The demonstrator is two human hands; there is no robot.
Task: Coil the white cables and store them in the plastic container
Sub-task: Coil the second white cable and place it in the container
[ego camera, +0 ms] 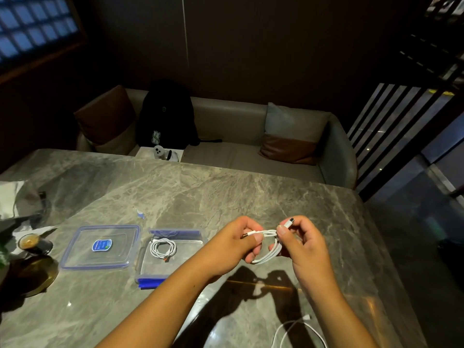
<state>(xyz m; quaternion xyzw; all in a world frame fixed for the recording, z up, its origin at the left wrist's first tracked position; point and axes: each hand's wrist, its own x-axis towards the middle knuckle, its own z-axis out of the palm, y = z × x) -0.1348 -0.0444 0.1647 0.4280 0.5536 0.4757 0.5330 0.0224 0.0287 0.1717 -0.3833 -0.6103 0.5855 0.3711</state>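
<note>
A white cable (pixel 268 252), wound into a small coil, hangs between my two hands above the marble table. My left hand (pixel 241 243) grips one side of the coil near a connector. My right hand (pixel 301 237) pinches the other side, with a plug end sticking up past its fingers. The open clear plastic container (pixel 148 270) with blue clips lies to the left of my hands. Inside it lies another coiled white cable (pixel 162 248). A loose white cable (pixel 298 331) lies uncoiled on the table near the front edge, below my right forearm.
The container's lid (pixel 100 247) with a blue label lies left of the container. A cup on a dark saucer (pixel 32 243) and a crumpled bag (pixel 12 199) sit at the far left. A small bottle (pixel 140 214) lies behind the lid. A sofa with a black backpack (pixel 165 114) stands beyond the table.
</note>
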